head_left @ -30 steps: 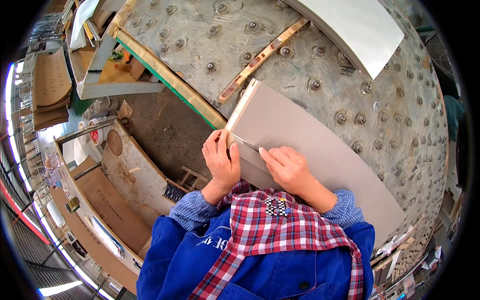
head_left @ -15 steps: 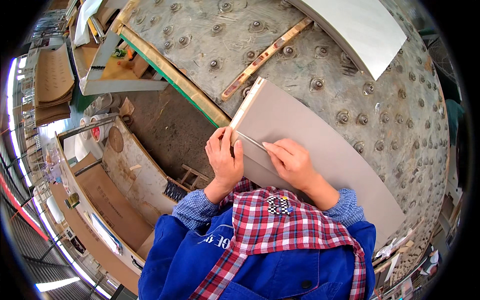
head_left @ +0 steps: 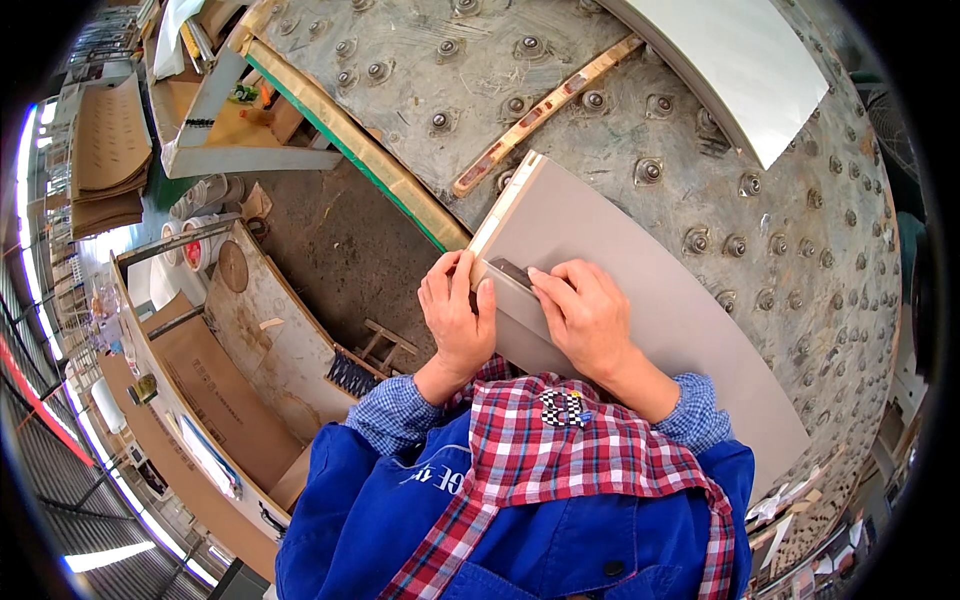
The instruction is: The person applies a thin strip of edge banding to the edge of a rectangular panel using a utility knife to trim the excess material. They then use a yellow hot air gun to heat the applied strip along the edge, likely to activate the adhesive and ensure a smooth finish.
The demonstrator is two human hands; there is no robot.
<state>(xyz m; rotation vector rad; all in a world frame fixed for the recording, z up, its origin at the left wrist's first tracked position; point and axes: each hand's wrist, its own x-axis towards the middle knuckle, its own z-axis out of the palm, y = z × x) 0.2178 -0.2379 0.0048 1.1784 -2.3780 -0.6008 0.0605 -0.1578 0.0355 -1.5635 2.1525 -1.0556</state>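
Observation:
A large grey panel [head_left: 640, 290] with a pale layered edge lies on the table in front of me, its near part reaching toward my body. My left hand [head_left: 457, 315] grips the panel's left edge near the corner, with fingers at the edge and the thumb nearer the face. In my right hand [head_left: 590, 320] is a thin, dark, flat metal blade [head_left: 514, 271], pinched between thumb and fingers. The blade lies over the panel close to its left edge, its broad side showing. My right fingers cover part of it, so its exact kind cannot be told.
The metal table [head_left: 600, 140] is studded with ball rollers, and a narrow wooden strip [head_left: 545, 115] lies across it. A second panel with a white face [head_left: 740, 70] rests at the far side. To the left stands a wooden bin [head_left: 300, 340] holding cardboard, beside stacked brown sheets [head_left: 108, 150].
The blade in my right hand has turned from a thin edge-on line to showing its dark flat side. My left hand keeps its place at the panel's edge. The view has shifted slightly.

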